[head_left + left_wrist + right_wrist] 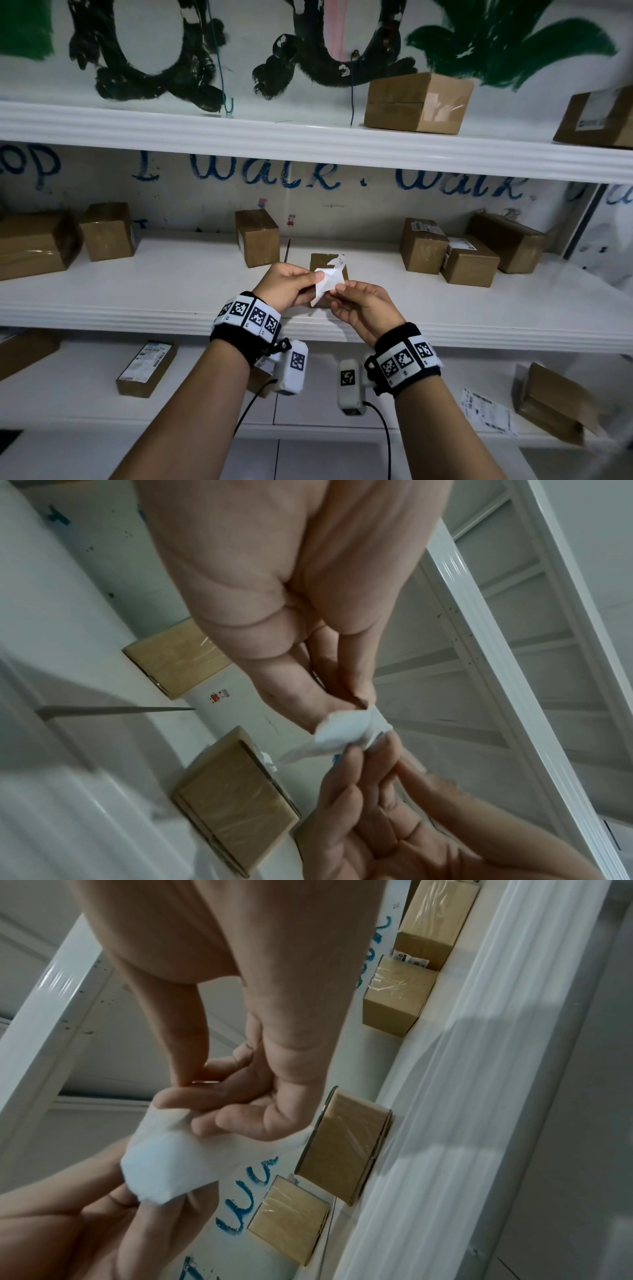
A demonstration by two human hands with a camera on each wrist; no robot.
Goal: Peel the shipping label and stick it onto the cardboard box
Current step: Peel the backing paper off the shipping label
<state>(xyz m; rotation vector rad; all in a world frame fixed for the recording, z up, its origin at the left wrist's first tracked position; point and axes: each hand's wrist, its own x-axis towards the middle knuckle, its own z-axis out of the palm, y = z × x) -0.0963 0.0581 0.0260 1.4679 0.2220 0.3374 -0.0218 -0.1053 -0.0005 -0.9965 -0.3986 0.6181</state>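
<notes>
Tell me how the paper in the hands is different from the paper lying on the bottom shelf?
The paper in the hands is crumpled; the paper on the bottom shelf lies flat. The first looks blank white here, while the second shows printed writing. The left hand and right hand pinch the first; nothing touches the second. Both are white.

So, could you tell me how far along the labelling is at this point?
Both the left hand and right hand pinch the white label, working it between them; whether the backing is off is unclear. Sticking remains: the cardboard box behind shows no label.
</notes>
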